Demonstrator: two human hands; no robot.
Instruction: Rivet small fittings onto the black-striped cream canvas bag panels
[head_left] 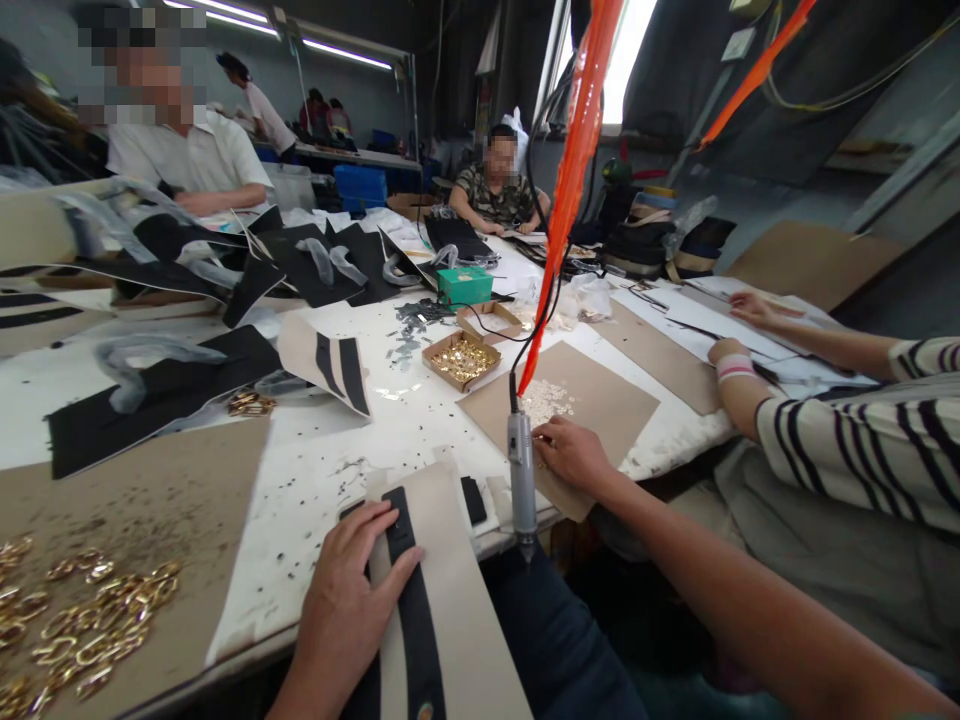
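My left hand (356, 575) lies with thumb and fingers apart on a beige panel (457, 570), across one of its black straps (412, 600). The panel leans over the table edge above my lap, and a round metal piece shows low on the strap. Over a brown cardboard sheet (615, 400), my right hand (574, 455) has its fingertips drawn together beside scattered small pale-gold rings (551, 400). Anything between those fingertips is too small to tell. A grey electric screwdriver (522, 480) hangs upright, tip down, partly in front of these fingertips.
An orange band (566, 170) suspends the screwdriver. Mid-table are a box of gold pieces (461, 360) and a green box (465, 286). Black panels (157, 390) lie left, gold clasps (97, 620) lower left. A co-worker's striped sleeve (855, 430) is close on the right; others sit beyond.
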